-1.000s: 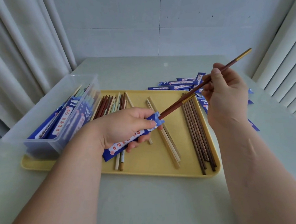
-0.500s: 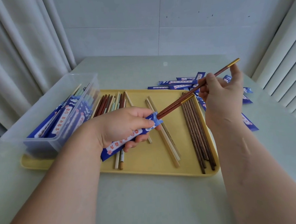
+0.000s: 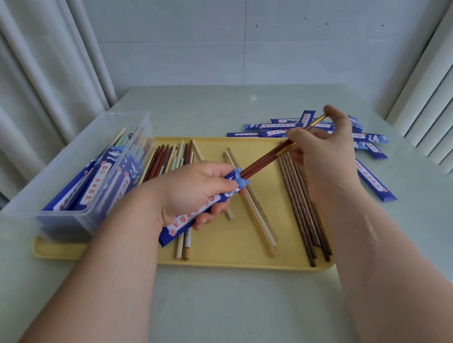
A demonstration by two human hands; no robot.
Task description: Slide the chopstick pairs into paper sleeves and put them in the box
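Where the forearms cross the near bench point(image 3: 230, 313), a yellow tray point(image 3: 226, 254) sits just beyond. Left grip point(image 3: 194, 192) over the tray, fingers and thumb curled round a blue paper sleeve point(image 3: 178, 227), its mouth pointing up and right. Red-brown chopstick pair point(image 3: 262, 161) partly in that mouth, tips hidden inside. Gold-banded ends stick out toward the right grip point(image 3: 323, 148), which pinches the pair near those ends. Loose dark chopsticks point(image 3: 303, 206) and pale chopsticks point(image 3: 255, 215) lie on the tray under the hands. Clear box point(image 3: 70, 222) at left, resting on the tray's left end, holds sleeved pairs. Spare sleeves point(image 3: 369, 158) scattered on the bench past the tray, far right.

Risks, as judged: the two sticks look staggered, one gold end ahead of the other, so a push could seat one deeper and leave its mate out. A tip driven at an angle into thin paper could snag and tear or buckle the sleeve. A tight left hold may squeeze the channel flat and jam the pair
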